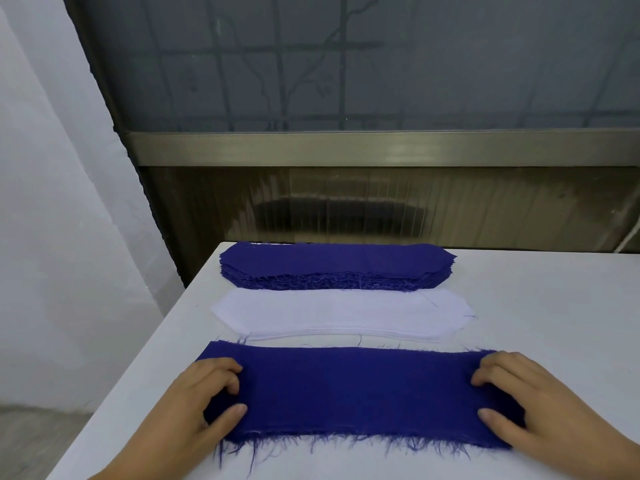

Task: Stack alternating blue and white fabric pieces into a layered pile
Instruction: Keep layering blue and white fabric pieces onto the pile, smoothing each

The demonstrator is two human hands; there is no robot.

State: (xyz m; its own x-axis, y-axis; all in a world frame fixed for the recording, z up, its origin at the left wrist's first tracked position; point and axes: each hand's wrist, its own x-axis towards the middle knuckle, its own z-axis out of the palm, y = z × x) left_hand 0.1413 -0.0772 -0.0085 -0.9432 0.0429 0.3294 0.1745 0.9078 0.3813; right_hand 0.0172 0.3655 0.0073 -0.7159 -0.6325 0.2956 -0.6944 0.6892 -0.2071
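A blue fabric piece [356, 393] with frayed edges lies flat near the table's front edge. My left hand [204, 400] rests on its left end, and my right hand [519, 396] rests on its right end. On both hands the bent fingers and the thumb press down on the cloth. Behind it lies a pile of white fabric pieces [339, 313]. A thicker pile of blue fabric pieces [332, 265] sits at the table's far edge.
The white table [540, 306] extends to the right of the fabric. Its left edge runs diagonally beside a white wall [52, 202]. A metal-framed window [381, 147] stands just behind the table.
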